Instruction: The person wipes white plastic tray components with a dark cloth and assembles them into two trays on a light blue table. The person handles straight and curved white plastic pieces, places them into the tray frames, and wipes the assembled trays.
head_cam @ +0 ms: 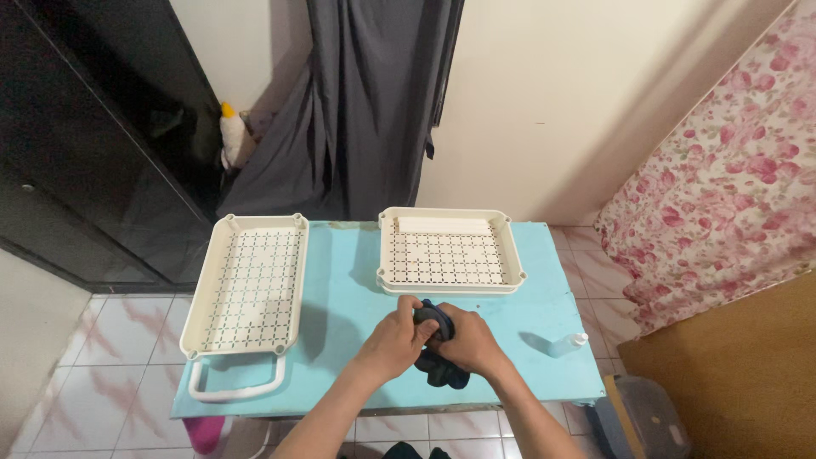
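**Dark cloth item, worked in both hands at counter front**

Forearms enter from below; the left hand [398, 338] and right hand [466, 340] are closed together on a dark blue cloth [442, 367], judged mid-fold or mid-roll. A tighter tuck seems called for next. Beyond, two cream perforated trays [246, 280] [449, 251] rest on the blue counter [340, 297]. Cloth type and fingertips are hidden.

dark, perhaps bunched cloth [444, 367]
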